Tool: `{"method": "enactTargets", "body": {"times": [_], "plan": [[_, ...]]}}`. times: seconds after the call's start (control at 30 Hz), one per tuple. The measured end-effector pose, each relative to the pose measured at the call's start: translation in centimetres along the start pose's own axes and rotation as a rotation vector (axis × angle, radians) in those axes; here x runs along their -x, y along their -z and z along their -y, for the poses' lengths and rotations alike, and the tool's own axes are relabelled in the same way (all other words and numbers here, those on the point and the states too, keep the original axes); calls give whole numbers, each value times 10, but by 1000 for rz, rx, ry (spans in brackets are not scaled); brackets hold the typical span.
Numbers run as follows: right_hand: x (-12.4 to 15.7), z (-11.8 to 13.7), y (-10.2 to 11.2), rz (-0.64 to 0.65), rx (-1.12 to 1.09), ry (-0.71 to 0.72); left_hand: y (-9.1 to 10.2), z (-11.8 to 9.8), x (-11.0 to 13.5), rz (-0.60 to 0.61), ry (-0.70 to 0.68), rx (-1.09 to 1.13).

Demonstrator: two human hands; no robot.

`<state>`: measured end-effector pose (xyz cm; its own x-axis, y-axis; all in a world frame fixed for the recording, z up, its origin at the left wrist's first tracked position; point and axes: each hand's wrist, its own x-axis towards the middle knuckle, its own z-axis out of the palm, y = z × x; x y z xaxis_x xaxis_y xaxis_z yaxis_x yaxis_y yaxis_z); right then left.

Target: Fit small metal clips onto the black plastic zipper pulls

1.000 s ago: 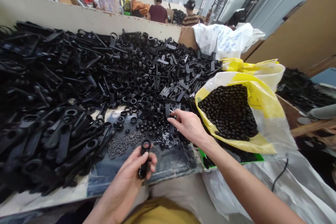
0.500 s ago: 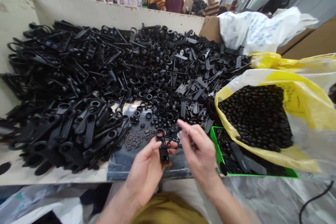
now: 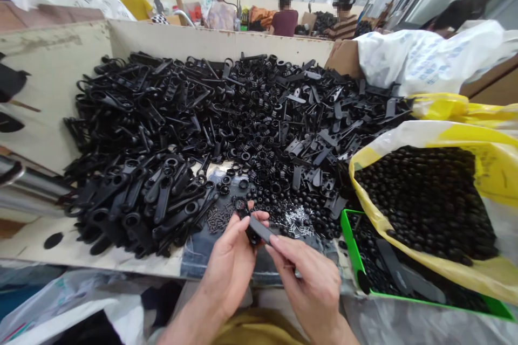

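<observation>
My left hand (image 3: 230,259) is closed around a black plastic handle part with a ring (image 3: 241,205) at its far end. In my right hand (image 3: 309,272), thumb and fingers pinch the near end of a flat black cover plate (image 3: 259,228). The plate lies slantwise over the handle part, and its far end is by my left thumb. Whether the two pieces are joined cannot be made out. Just beyond my hands are dark screws (image 3: 220,219) and a patch of silver pins (image 3: 298,221) on a blue cloth (image 3: 198,259).
Finished-looking black handles (image 3: 162,188) lie stacked at left, below a heap of ringed parts (image 3: 133,97). Loose flat plates (image 3: 324,145) are heaped at right. A yellow-white bag (image 3: 376,215) of black balls stands over a green tray (image 3: 352,248). Several people sit beyond the back board (image 3: 178,40).
My right hand has come down and towards me, and the flat plate now shows over the handle part in my left hand. The view has shifted left and tilted up.
</observation>
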<state>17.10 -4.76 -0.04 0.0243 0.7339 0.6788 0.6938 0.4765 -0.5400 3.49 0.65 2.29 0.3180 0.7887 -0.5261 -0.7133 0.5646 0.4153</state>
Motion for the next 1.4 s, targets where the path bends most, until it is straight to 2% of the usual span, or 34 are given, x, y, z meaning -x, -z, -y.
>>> {"method": "enactTargets", "body": {"times": [0.2, 0.43, 0.63, 0.83, 0.9, 0.97, 1.1, 1.17, 1.3, 1.4], "plan": [[-9, 0, 1, -3, 118, 82, -2, 10, 3, 32, -44, -96], [-8, 2, 0, 30, 136, 68, -4, 18, 3, 32, -24, -93], [-11, 8, 1, 84, 252, 53, -5, 18, 1, -24, -90, -248], [-5, 8, -1, 146, 300, 30, -3, 19, 0, -3, -117, -414], [-4, 6, 2, 204, 189, -24, 4, 18, -2, 18, -112, -521], [-5, 1, 8, 265, 18, -166, 13, 16, -4, 70, -101, -636], [-12, -14, 20, 287, -342, -698, 25, 2, -2, 272, -46, -877], [-14, -21, 23, 310, -525, -855, 24, -5, 5, 383, 5, -1005], [-13, -21, 23, 406, -709, -869, 20, -14, 21, 475, 108, -1225], [-11, -13, 21, 442, -637, -785, 23, -13, 27, 476, 57, -1375]]}}
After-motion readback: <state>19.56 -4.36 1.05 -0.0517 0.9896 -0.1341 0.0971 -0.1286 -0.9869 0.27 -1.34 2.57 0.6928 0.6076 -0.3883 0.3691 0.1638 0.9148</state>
